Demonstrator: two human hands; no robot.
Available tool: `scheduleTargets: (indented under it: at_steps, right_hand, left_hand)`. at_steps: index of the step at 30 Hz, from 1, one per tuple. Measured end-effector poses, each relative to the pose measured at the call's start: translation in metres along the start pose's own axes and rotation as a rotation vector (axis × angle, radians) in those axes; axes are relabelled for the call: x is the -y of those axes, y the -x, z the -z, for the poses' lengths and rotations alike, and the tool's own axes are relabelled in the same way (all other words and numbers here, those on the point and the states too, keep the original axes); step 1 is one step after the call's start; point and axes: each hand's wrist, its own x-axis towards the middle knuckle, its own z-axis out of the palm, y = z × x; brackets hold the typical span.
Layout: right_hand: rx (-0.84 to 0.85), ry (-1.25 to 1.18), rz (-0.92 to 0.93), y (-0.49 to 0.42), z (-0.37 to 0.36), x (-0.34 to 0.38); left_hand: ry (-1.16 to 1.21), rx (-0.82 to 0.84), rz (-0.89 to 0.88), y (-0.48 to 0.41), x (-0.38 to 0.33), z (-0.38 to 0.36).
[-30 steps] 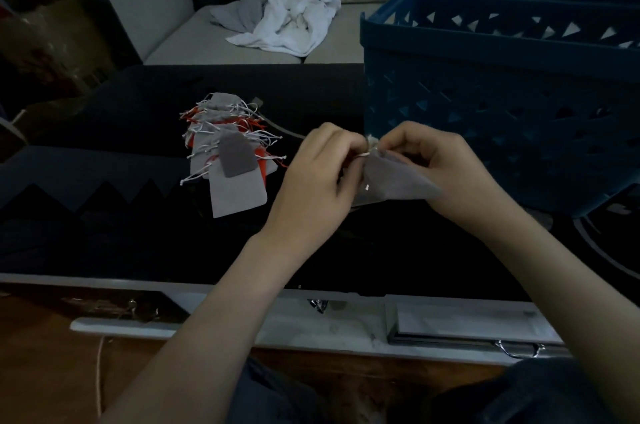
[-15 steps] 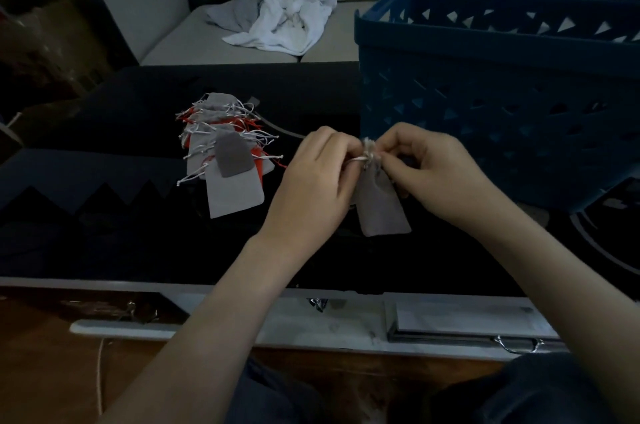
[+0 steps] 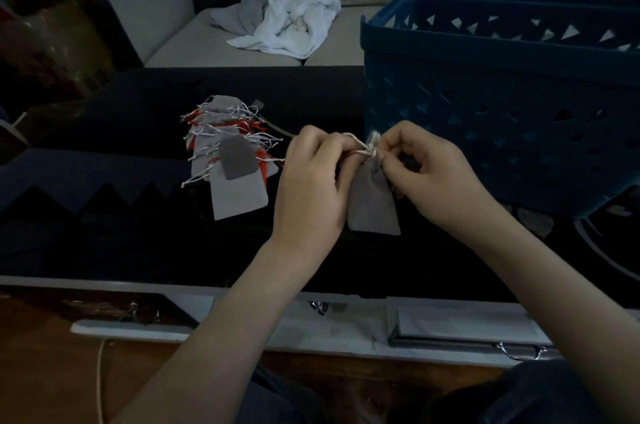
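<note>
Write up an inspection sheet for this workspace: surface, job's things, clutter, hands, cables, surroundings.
Surface: glossy black tabletop.
Job's things: small grey fabric pouch hanging, neck gathered by white drawstring; pile of grey and orange fabric pouches left of it; blue perforated plastic basket at right.
Clutter: nothing seen.
Hands: left hand pinches the drawstring; right hand pinches the pouch's neck.
Cables: thin pale cord at lower left.
Surroundings: beige sofa behind, bearing crumpled white and grey cloths.

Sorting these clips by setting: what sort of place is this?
Probably a home living room: a cushioned sofa with crumpled cloths behind a dark table holding a blue basket.
</note>
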Motion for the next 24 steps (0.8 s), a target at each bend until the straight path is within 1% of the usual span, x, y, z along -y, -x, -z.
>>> scheduleTargets:
  at_steps: [5, 10, 12, 19, 24]
  right_hand:
    - [0.001, -0.032, -0.024, 0.0006, 0.0016, 0.0004]
    - [0.012, 0.016, -0.047, 0.0005, 0.0036, -0.0012]
    - [0.013, 0.026, -0.053, 0.0009, 0.0033, -0.0006]
    - [0.005, -0.006, -0.067, 0.0014, 0.0037, 0.0011]
    - [0.018, 0.009, -0.062, 0.0011, 0.0047, 0.0006]
  left_hand:
    - [0.019, 0.046, -0.093, -0.0023, -0.0008, 0.0014]
    - [-0.127, 0.130, -0.240, -0.0068, 0.0023, 0.0023]
    - [-0.151, 0.146, -0.276, -0.0078, 0.0033, 0.0021]
    - [-0.121, 0.118, -0.241, -0.0064, 0.0004, 0.0043]
    - [-0.080, 0.177, -0.258, -0.0097, 0.0036, 0.0065]
